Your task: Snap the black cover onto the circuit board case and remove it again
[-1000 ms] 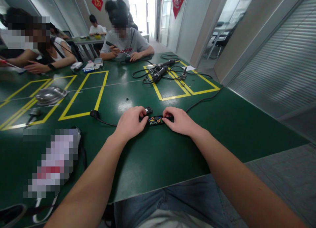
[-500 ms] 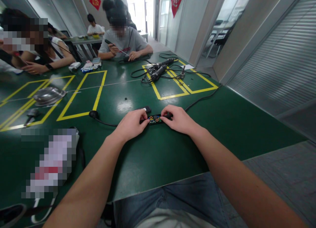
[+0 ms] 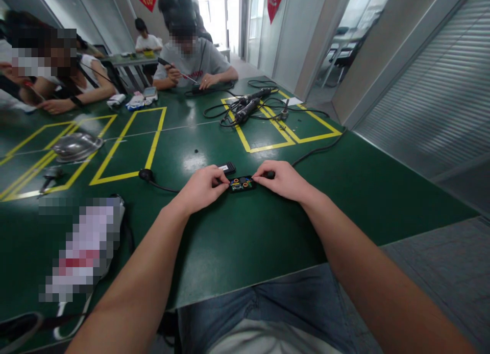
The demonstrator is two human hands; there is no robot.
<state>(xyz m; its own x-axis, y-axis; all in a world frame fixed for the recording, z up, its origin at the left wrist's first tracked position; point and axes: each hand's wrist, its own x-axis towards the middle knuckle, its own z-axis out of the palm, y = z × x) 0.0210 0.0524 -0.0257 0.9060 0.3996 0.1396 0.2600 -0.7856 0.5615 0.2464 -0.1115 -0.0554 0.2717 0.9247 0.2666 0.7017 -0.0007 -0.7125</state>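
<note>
An open black case with a circuit board [image 3: 242, 184] lies on the green table between my hands; copper-coloured rings and small parts show in it. My left hand [image 3: 206, 186] is closed in a pinch at the case's left end, where a black cable [image 3: 165, 189] runs off to a plug [image 3: 145, 174]. At the right end, my right hand [image 3: 281, 179] pinches with fingertips at the case's edge, by the other black cable [image 3: 317, 150]. Just behind the left fingers lies a black ribbed cover [image 3: 228, 167] with a white label, partly hidden.
Electric screwdrivers [image 3: 247, 110] with tangled cords lie at the back right, inside yellow tape outlines. A metal dish [image 3: 77, 146] and a dark tool [image 3: 51, 176] are on the left. A blurred-out pouch-like item [image 3: 90, 246] lies nearer me. Other people work across the table.
My hands have moved slightly apart, so more of the circuit board shows. The right fingers have shifted a little right, and the black cover is less hidden.
</note>
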